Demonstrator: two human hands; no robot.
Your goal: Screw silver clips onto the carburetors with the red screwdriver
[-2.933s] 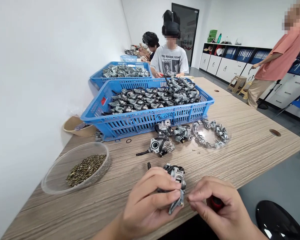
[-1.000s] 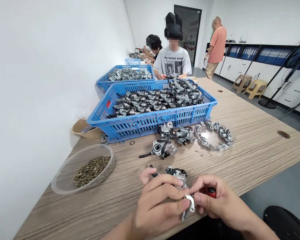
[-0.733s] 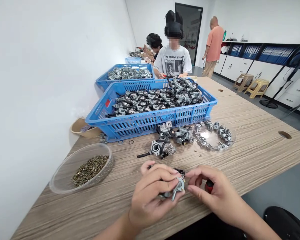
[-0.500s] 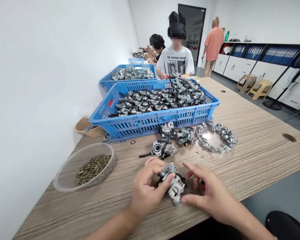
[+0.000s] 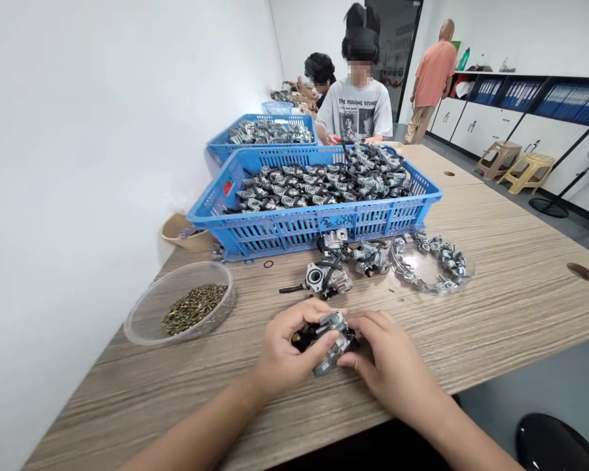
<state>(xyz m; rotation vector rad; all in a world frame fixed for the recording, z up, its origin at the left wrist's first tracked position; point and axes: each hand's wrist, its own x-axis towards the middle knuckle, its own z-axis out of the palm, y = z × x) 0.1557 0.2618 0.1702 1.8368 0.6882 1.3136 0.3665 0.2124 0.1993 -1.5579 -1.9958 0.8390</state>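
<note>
A silver-grey carburetor (image 5: 331,347) with black parts is held over the near part of the table. My left hand (image 5: 289,347) grips it from the left, thumb across its front. Against its right side are the thumb and fingers of my right hand (image 5: 390,363), closed round that edge; what lies inside that palm is hidden. Just beyond my hands, several more carburetors (image 5: 328,278) with black hoses lie on the wooden table. To their right is a round clear tray (image 5: 407,284) with small metal parts set around its rim.
At left stands a clear plastic bowl (image 5: 142,320) of brassy screws (image 5: 194,307). A blue crate (image 5: 285,232) full of carburetors spans the table, with a second blue crate (image 5: 220,147) behind it. A co-worker (image 5: 356,108) sits opposite. A black O-ring (image 5: 268,264) lies near the crate.
The carburetor has been turned in my hands, and its open flange face no longer shows. My right hand has closed in on it; the red-and-black item seen by that hand is now hidden.
</note>
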